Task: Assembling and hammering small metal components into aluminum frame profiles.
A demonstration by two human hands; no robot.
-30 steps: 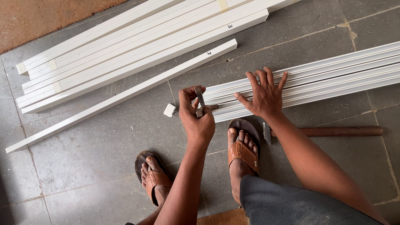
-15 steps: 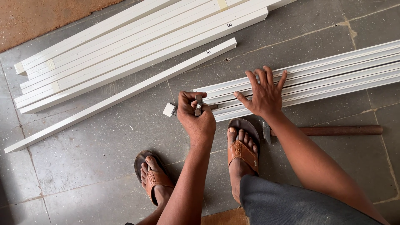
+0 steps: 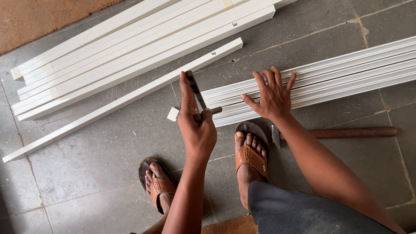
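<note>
My left hand (image 3: 197, 128) is shut on a thin dark metal blade (image 3: 196, 90), with the index finger stretched along it. The blade points away from me, just left of the cut ends of a bundle of white plastic channels (image 3: 346, 71). My right hand (image 3: 273, 97) lies flat on that bundle with its fingers spread, pressing it to the floor. A small white offcut (image 3: 173, 114) lies on the floor beside my left hand.
A single long white channel (image 3: 121, 99) lies diagonally at left, with a stack of several more (image 3: 130, 43) behind it. A hammer with a brown handle (image 3: 351, 132) rests near my right forearm. My sandalled feet (image 3: 249, 156) stand on the grey stone floor (image 3: 86, 173).
My left hand has straightened its index finger and turned the blade so that it points up and away. The right hand stays pressed on the bundle.
</note>
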